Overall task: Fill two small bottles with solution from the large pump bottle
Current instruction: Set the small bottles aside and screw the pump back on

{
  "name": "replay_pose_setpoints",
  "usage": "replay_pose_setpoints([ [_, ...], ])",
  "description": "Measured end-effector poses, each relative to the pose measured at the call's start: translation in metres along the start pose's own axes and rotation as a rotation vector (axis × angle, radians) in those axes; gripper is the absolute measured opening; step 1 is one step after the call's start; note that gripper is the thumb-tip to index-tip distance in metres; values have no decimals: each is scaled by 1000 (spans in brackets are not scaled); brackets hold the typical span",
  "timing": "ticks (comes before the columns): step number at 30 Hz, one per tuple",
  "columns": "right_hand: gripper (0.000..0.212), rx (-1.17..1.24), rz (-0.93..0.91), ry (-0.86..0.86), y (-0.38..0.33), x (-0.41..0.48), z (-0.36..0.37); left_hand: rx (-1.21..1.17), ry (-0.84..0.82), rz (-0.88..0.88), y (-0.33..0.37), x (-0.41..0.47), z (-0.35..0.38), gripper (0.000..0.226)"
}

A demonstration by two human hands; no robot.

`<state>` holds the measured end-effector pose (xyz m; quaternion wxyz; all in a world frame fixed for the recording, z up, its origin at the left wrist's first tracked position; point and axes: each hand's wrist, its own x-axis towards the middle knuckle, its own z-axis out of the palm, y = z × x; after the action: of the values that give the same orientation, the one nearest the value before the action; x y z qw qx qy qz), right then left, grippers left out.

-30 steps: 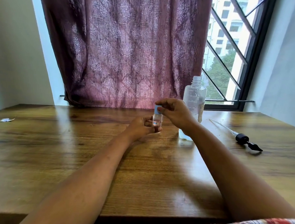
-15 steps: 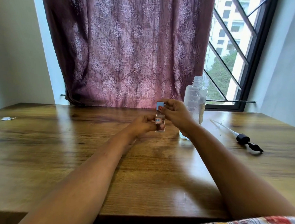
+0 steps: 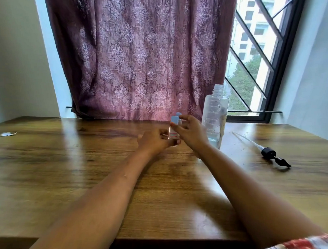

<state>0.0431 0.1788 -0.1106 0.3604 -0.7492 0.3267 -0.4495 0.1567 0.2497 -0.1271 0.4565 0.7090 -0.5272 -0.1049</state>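
Note:
A small clear bottle with a red-printed label is held upright by my left hand, just above the wooden table. Its light blue flip cap stands open at the top, and the fingertips of my right hand touch it. The large clear bottle stands right behind my right hand with its neck uncapped and a little liquid at the bottom. Its black pump head with a long clear tube lies on the table to the right. Only one small bottle is visible.
A maroon patterned curtain hangs behind the table's far edge. A barred window is at the back right. A small scrap of wrapper lies at the far left of the table.
My hands lifted the small bottle slightly and shifted it. The blue cap, pinched by my right fingers before, now stands flipped up with my right fingers spread loosely on it.

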Motion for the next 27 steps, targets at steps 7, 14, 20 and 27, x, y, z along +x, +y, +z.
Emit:
replay_pose_setpoints([
  [7, 34, -164, 56, -159, 11, -12, 21, 95, 28, -10, -22, 11, -11, 22],
  [14, 28, -198, 134, -125, 20, 15, 29, 132, 18, -10, -31, 23, -8, 57],
  [20, 26, -240, 206, -106, 24, 54, 50, 305, 156, -115, -49, 35, -19, 47],
  [27, 13, -248, 181, -100, 33, 74, 67, 314, 140, -110, -47, 39, -12, 41],
])
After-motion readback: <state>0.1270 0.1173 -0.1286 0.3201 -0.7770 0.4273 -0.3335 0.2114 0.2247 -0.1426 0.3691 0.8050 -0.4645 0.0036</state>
